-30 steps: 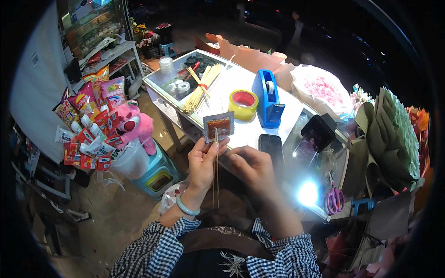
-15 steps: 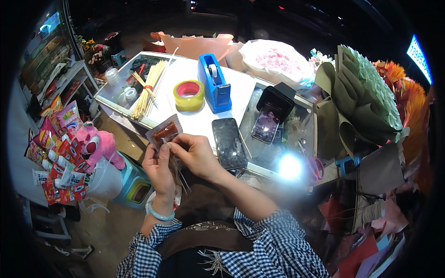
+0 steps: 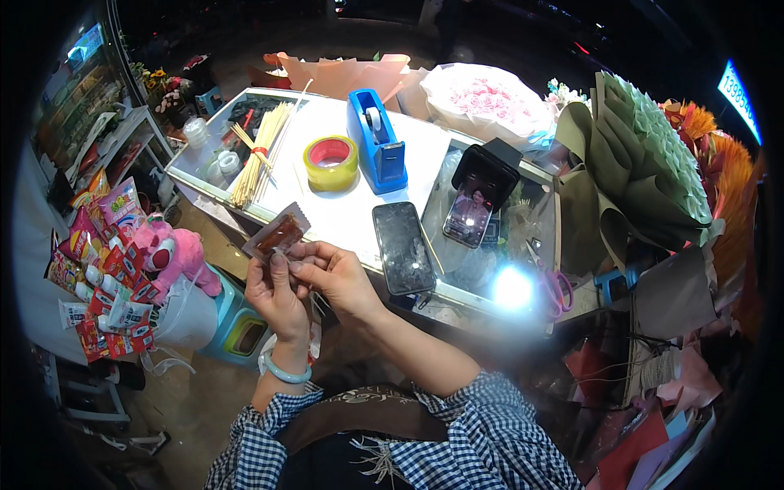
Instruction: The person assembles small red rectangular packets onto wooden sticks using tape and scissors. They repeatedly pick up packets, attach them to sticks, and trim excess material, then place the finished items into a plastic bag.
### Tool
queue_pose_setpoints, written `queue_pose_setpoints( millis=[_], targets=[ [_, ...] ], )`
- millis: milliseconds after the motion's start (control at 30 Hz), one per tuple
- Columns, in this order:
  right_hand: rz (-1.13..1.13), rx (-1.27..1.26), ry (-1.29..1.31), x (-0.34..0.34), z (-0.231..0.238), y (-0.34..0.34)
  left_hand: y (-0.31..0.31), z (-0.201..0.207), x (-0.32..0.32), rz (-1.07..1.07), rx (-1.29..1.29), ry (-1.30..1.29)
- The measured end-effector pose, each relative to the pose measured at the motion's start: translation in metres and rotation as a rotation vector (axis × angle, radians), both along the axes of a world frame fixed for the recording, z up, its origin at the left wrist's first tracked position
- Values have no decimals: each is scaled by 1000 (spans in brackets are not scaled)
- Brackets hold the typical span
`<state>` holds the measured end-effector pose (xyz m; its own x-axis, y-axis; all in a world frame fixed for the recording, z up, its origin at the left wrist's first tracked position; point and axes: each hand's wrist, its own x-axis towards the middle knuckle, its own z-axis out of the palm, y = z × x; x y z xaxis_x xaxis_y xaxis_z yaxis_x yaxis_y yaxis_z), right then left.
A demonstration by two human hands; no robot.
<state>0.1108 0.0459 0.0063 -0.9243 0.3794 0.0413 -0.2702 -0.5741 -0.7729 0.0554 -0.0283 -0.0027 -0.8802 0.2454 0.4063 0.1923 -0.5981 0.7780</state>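
Between my hands, in front of the table's near edge, is a small clear snack packet (image 3: 278,234) with reddish-brown contents and a crimped edge. My left hand (image 3: 278,296), with a pale bangle on its wrist, pinches the packet's lower end between thumb and fingers. Right beside it, my right hand (image 3: 336,280) has its thumb and fingers pressed together at the same end; what they grip is hidden. Near my right hand a black phone (image 3: 404,249) lies on the table. Behind the packet are a roll of yellow tape (image 3: 331,163) and a bundle of wooden sticks (image 3: 259,155).
A blue tape dispenser (image 3: 377,143) stands mid-table. A second phone (image 3: 469,214) leans against a black box, near a bright lamp (image 3: 512,288) and purple scissors (image 3: 560,292). Wrapped bouquets (image 3: 488,102) line the back and right. At left are a snack bouquet (image 3: 106,286) and a pink plush toy (image 3: 181,257).
The packet has shifted slightly left and tilted. My right fingers have curled in closer to my left thumb, and my right hand has dropped a little.
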Motion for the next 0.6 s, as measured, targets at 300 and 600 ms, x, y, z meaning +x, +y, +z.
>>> queue_pose_setpoints(
  millis=[300, 600],
  targets=[
    [-29, 143, 35, 7, 3, 6, -2, 7, 2, -133, 56, -183],
    [57, -58, 17, 8, 0, 6, -5, 8, 2, -287, 86, -262]
  ],
)
